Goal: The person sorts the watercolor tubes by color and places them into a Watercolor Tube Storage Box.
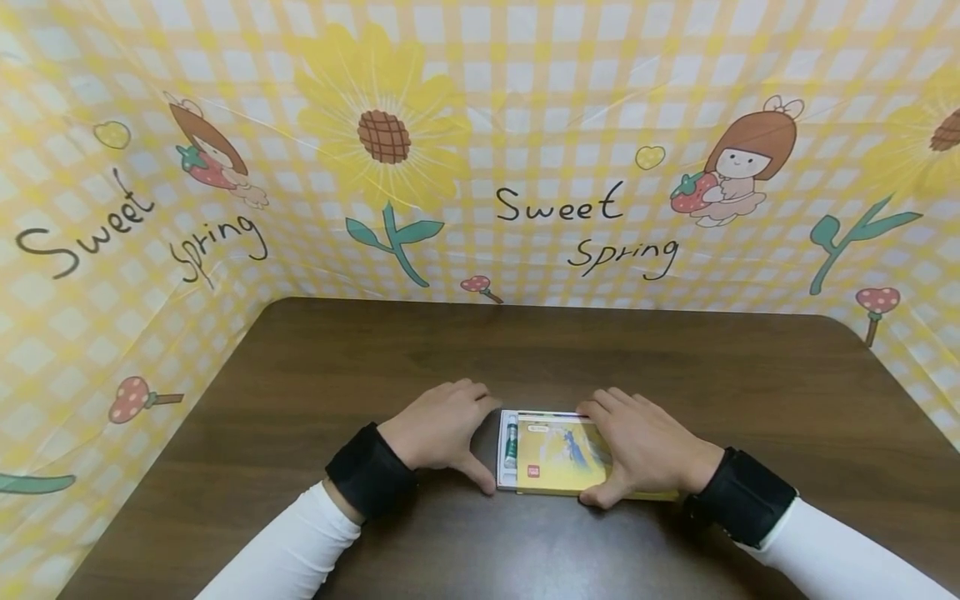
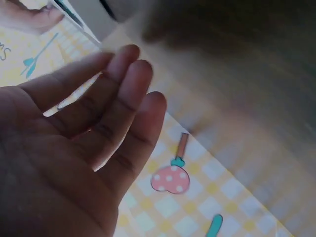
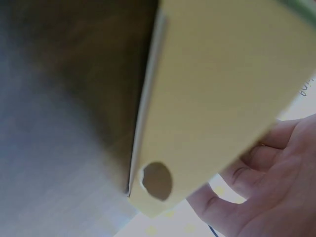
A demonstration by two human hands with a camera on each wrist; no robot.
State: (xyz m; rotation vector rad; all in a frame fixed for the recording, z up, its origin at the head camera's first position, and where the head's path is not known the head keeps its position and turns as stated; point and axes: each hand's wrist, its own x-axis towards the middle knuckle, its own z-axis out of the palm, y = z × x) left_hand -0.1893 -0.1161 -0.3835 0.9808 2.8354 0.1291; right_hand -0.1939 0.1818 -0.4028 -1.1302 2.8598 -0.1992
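Note:
A flat yellow crayon box (image 1: 558,454) lies on the table, its printed sleeve slid partly off a white inner tray (image 1: 507,479). One green-and-white crayon (image 1: 512,442) shows in the bare left end of the tray. My right hand (image 1: 637,446) grips the sleeve across its width, thumb on the near edge and fingers at the far edge. At the tray's left end is my left hand (image 1: 446,429), its thumb and fingers spread apart and close to the corners. In the right wrist view, the sleeve's end (image 3: 222,89) has a round hole.
The dark brown wooden table (image 1: 360,350) extends around both hands. A yellow checked cloth (image 1: 540,100) with flowers and cartoon figures forms a wall along the back and sides. Black bands (image 1: 371,471) wrap both wrists over white sleeves.

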